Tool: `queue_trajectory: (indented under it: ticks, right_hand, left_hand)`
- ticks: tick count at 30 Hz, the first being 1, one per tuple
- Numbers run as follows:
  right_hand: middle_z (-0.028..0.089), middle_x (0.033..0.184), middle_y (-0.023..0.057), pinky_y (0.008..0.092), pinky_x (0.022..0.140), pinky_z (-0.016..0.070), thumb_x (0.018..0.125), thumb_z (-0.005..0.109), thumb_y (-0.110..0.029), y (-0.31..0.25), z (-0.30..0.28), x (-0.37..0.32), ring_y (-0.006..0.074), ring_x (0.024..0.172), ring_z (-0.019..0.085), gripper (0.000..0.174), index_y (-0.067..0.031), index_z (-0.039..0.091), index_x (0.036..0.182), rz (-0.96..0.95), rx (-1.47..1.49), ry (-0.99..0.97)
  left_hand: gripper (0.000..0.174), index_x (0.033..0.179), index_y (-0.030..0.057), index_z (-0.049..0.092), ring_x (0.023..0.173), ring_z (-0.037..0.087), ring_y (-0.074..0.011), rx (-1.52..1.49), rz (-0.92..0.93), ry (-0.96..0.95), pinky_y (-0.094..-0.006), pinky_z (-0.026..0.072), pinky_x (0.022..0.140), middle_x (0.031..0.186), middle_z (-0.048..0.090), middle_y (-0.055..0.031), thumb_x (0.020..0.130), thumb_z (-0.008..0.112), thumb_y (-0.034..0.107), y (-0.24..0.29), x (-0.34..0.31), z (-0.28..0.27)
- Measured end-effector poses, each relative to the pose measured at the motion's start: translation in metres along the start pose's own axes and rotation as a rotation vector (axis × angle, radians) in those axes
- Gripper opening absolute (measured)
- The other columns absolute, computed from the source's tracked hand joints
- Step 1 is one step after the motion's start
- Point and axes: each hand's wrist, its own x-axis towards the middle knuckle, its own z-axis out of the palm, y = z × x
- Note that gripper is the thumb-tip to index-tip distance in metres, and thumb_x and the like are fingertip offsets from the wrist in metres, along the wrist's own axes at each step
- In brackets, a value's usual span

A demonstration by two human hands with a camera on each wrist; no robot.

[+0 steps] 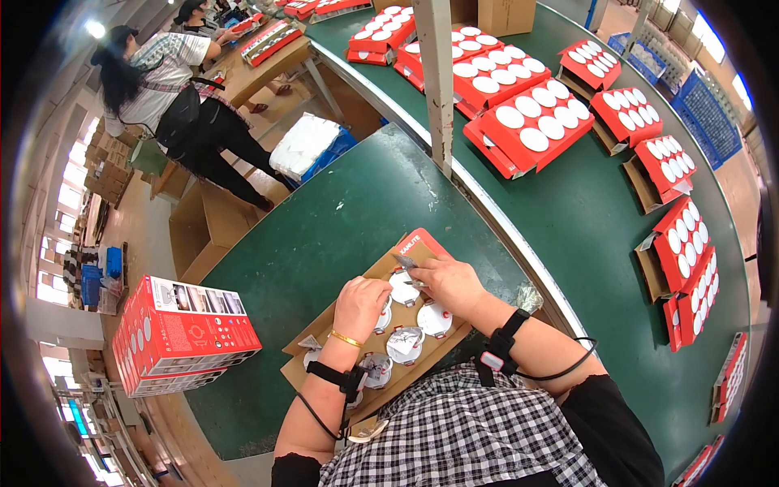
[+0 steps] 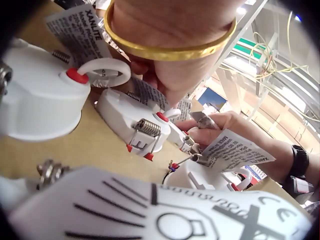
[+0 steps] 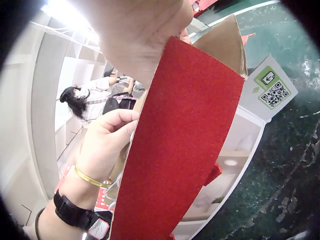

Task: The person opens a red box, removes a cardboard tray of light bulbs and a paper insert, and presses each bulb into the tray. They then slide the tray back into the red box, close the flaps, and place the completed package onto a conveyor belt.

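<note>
A shallow cardboard tray with a red flap holds several white round lamps with spring clips, red parts and printed tags. My left hand is over the tray's middle, thumb and index finger close together beside a lamp near the flap; in the right wrist view the box edge hides the fingertips of the left hand. My right hand is on that lamp's other side and pinches a small grey piece, whose kind I cannot tell.
Red printed boxes stand at the left table edge. Beyond the metal rail, red boxes with white discs line a green surface, past an upright post. Another person stands at the back left near a blue-and-white bundle.
</note>
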Motion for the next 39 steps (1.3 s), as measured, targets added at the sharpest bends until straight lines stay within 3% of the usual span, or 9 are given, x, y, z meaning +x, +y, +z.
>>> queue_trajectory:
  ticks: [5, 11, 16, 19, 24, 27, 31, 34, 39]
  right_hand:
    - [0.067, 0.103, -0.001, 0.0348, 0.08, 0.0557, 0.083, 0.07, -0.02, -0.003, -0.001, 0.0, 0.0217, 0.099, 0.064, 0.033, -0.0177, 0.07, 0.116, 0.011, -0.001, 0.01]
    - [0.066, 0.101, 0.0058, 0.0385, 0.082, 0.0549, 0.085, 0.068, -0.018, 0.001, -0.038, -0.014, 0.0268, 0.099, 0.065, 0.034, -0.0143, 0.068, 0.119, 0.007, 0.204, 0.196]
    - [0.068, 0.1, 0.0124, 0.0339, 0.08, 0.0531, 0.091, 0.063, -0.008, 0.05, -0.046, -0.043, 0.0253, 0.087, 0.066, 0.033, -0.0091, 0.066, 0.124, 0.194, 0.258, 0.096]
    - [0.069, 0.102, 0.0101, 0.0322, 0.081, 0.0515, 0.093, 0.062, -0.008, 0.056, -0.036, -0.058, 0.0199, 0.086, 0.065, 0.034, -0.0089, 0.066, 0.127, 0.29, 0.473, -0.075]
    - [0.068, 0.107, 0.0105, 0.0331, 0.091, 0.0497, 0.092, 0.062, -0.011, 0.068, -0.025, -0.062, 0.0231, 0.101, 0.064, 0.035, -0.0077, 0.065, 0.126, 0.373, 0.674, -0.189]
    - [0.064, 0.112, 0.0089, 0.033, 0.092, 0.0497, 0.089, 0.066, -0.008, 0.07, -0.031, -0.061, 0.0217, 0.103, 0.062, 0.046, -0.01, 0.06, 0.134, 0.234, 0.622, -0.314]
    - [0.059, 0.119, 0.0084, 0.0316, 0.09, 0.0504, 0.083, 0.07, -0.004, 0.052, -0.039, -0.066, 0.0199, 0.106, 0.06, 0.067, -0.0142, 0.049, 0.146, -0.086, 0.499, -0.382]
    - [0.057, 0.125, 0.0089, 0.0295, 0.081, 0.0519, 0.075, 0.077, 0.001, 0.026, -0.04, -0.078, 0.0185, 0.098, 0.058, 0.092, -0.0196, 0.036, 0.154, 0.138, 0.539, -0.445]
    - [0.057, 0.131, 0.0074, 0.0291, 0.082, 0.0522, 0.076, 0.081, -0.003, 0.013, -0.022, -0.092, 0.0142, 0.107, 0.057, 0.09, -0.0194, 0.038, 0.154, 0.198, 0.669, -0.262]
  left_hand:
    - [0.006, 0.081, 0.0065, 0.069, 0.077, 0.064, -0.0278, -0.002, 0.002, 0.029, -0.0397, 0.0498, 0.074, 0.08, 0.071, -0.0066, 0.077, 0.073, 0.006, 0.001, 0.0, -0.002]
    - [0.022, 0.106, 0.0053, 0.07, 0.1, 0.063, -0.0291, -0.113, -0.188, 0.13, -0.0384, 0.0507, 0.087, 0.105, 0.071, -0.01, 0.085, 0.07, 0.006, 0.024, -0.015, -0.062]
    - [0.029, 0.119, 0.0043, 0.067, 0.099, 0.062, -0.0176, -0.071, -0.561, 0.37, -0.0287, 0.0497, 0.082, 0.117, 0.066, -0.0079, 0.092, 0.06, -0.001, 0.019, -0.123, -0.13]
    - [0.05, 0.136, 0.0055, 0.055, 0.109, 0.058, -0.0238, -0.022, -0.847, 0.307, -0.0331, 0.0488, 0.089, 0.127, 0.059, -0.0141, 0.088, 0.055, -0.006, 0.005, -0.22, -0.133]
    - [0.101, 0.152, 0.001, 0.03, 0.141, 0.035, -0.0415, 0.068, -0.733, -0.14, -0.0488, 0.0302, 0.115, 0.151, 0.04, -0.0215, 0.068, 0.084, 0.015, 0.023, -0.302, -0.087]
    - [0.115, 0.152, -0.0018, 0.026, 0.143, 0.031, -0.0435, 0.01, -0.693, -0.078, -0.0502, 0.0277, 0.116, 0.154, 0.035, -0.0226, 0.06, 0.091, 0.023, 0.043, -0.283, -0.065]
    - [0.115, 0.151, -0.0038, 0.025, 0.143, 0.031, -0.0439, 0.006, -0.723, 0.0, -0.0508, 0.0264, 0.116, 0.154, 0.034, -0.0241, 0.061, 0.091, 0.023, 0.054, -0.266, -0.047]
    - [0.111, 0.152, -0.0041, 0.025, 0.143, 0.032, -0.0428, -0.001, -0.684, 0.058, -0.051, 0.0263, 0.116, 0.152, 0.037, -0.0242, 0.064, 0.089, 0.014, 0.05, -0.267, -0.039]
    - [0.101, 0.152, -0.0034, 0.027, 0.139, 0.04, -0.0389, -0.035, -0.585, 0.06, -0.0476, 0.0314, 0.116, 0.151, 0.038, -0.0247, 0.069, 0.082, 0.007, 0.042, -0.268, -0.046]
